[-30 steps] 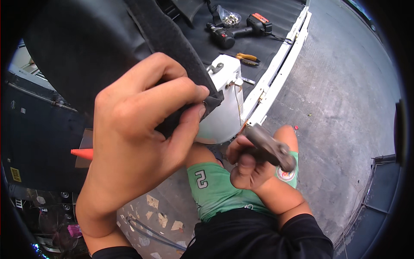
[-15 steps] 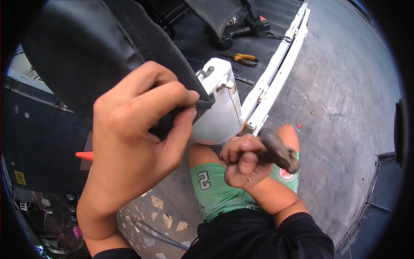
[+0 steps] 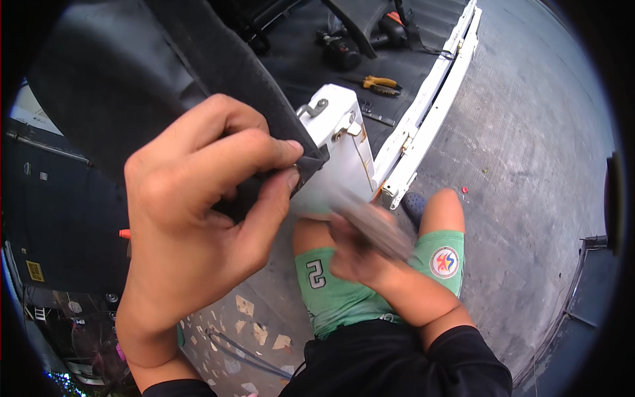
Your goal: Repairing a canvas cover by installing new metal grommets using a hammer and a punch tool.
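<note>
My left hand (image 3: 198,178) is closed in a pinch at the lower corner of a black sheet cover (image 3: 231,73), index finger above and thumb below. Something tiny shows between the fingertips, too small to make out. My right hand (image 3: 357,258) grips a hammer (image 3: 376,228), smeared by motion, its head just below and to the right of the pinched corner. Right behind that corner stands a white metal post (image 3: 337,106) with a bolted hook on top and rust streaks down its side.
Yellow-handled pliers (image 3: 381,86) and a cordless drill (image 3: 340,49) lie on the black ribbed bed. A white hinged side rail (image 3: 423,126) runs away along its right. Paint flakes (image 3: 261,334) litter the floor at my left. An orange cone (image 3: 124,233) shows beyond my left wrist.
The hammer in my right hand has swung left and up toward the pinched corner. My left hand keeps its pinch, sitting slightly further left in view.
</note>
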`<state>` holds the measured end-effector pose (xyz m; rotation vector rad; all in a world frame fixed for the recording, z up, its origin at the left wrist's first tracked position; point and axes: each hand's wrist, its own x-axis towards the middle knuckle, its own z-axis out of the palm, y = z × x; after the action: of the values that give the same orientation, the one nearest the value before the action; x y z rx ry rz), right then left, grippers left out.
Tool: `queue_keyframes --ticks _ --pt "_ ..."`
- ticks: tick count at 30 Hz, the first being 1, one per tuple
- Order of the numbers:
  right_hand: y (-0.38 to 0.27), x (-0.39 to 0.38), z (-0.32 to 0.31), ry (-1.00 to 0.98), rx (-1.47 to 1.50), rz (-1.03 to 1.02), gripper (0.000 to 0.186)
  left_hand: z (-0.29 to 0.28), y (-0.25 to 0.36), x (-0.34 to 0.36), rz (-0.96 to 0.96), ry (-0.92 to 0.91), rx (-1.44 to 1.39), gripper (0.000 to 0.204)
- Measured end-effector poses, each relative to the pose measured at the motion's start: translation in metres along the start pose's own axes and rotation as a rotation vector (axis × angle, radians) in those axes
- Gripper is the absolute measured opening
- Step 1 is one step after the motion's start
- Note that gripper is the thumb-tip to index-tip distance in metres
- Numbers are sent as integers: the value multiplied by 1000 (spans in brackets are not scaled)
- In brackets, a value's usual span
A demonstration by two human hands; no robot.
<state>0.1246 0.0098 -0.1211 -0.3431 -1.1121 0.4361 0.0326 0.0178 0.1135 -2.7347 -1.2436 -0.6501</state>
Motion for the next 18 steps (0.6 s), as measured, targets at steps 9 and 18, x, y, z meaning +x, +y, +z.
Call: queue_keyframes --ticks 9,18 --pt "-5 26 4 -142 -355 -34 25 0 -2 1 7 -5 17 25" --pt "-14 24 -7 -176 -384 62 27 0 -6 0 11 -11 2 26"
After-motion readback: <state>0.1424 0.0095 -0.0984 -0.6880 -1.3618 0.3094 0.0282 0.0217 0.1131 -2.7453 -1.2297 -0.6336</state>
